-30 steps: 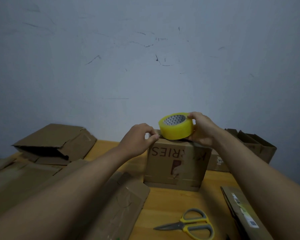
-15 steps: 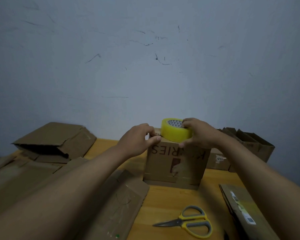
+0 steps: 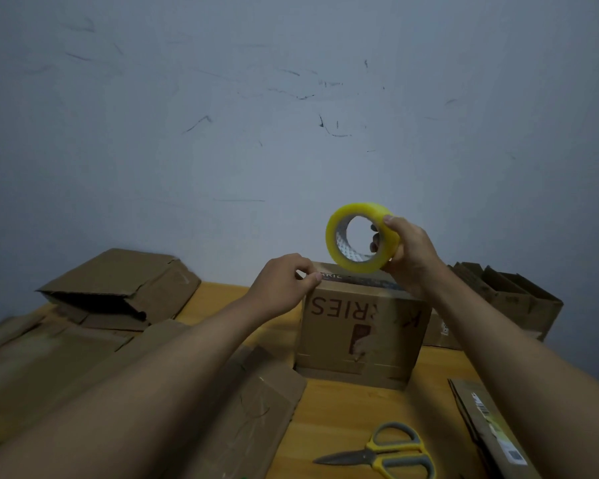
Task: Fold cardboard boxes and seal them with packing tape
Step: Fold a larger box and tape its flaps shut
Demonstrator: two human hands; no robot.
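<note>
Change: tape roll (image 3: 362, 237) lifted off the box top since half a second ago and turned on edge, its hole now facing the camera; left hand (image 3: 284, 285) much where it was.
Head view, right hand (image 3: 410, 252): grips the yellow roll, thumb over the outer rim, fingers (image 3: 374, 236) curled through the core; held above the far right part of the box.
Head view, left hand: at the box's top left corner, thumb and forefinger pinched together at the edge; whether on a tape end, cannot tell.
Head view, box (image 3: 362, 335): closed, upright on the wooden worktop (image 3: 329, 420), print upside down on the near face.
Head view, surroundings: flattened cardboard (image 3: 118, 288) piled left, open boxes (image 3: 509, 295) far right, scissors (image 3: 382, 456) lying near the front edge.
</note>
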